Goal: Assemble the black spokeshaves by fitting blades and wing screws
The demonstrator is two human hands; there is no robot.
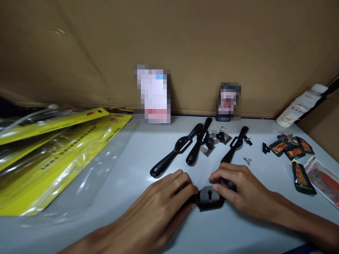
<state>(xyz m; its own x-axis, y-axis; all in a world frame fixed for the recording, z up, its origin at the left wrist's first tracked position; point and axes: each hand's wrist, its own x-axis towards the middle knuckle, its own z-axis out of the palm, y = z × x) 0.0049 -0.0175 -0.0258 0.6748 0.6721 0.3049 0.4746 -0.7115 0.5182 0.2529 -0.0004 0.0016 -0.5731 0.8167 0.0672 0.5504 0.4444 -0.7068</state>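
My left hand (pixel 166 192) and my right hand (pixel 238 188) meet at the table's near middle over a black spokeshave with a grey blade plate (pixel 210 198). The left hand's fingers curl round its left handle. My right hand's fingers press on the top of the blade plate and cover the right handle. Beyond the hands lie three more black spokeshaves (pixel 174 150), (pixel 199 141), (pixel 234 145), angled from lower left to upper right. Among them are several loose blades, black clamps and small wing screws (pixel 217 137).
Yellow packaging cards in clear plastic sleeves (pixel 53 155) are stacked at the left. Several dark snack sachets (pixel 291 150) lie at the right, with a white bottle (pixel 299 106) behind. Two blurred upright cards (pixel 155 95), (pixel 229 102) lean on the cardboard wall (pixel 185 42).
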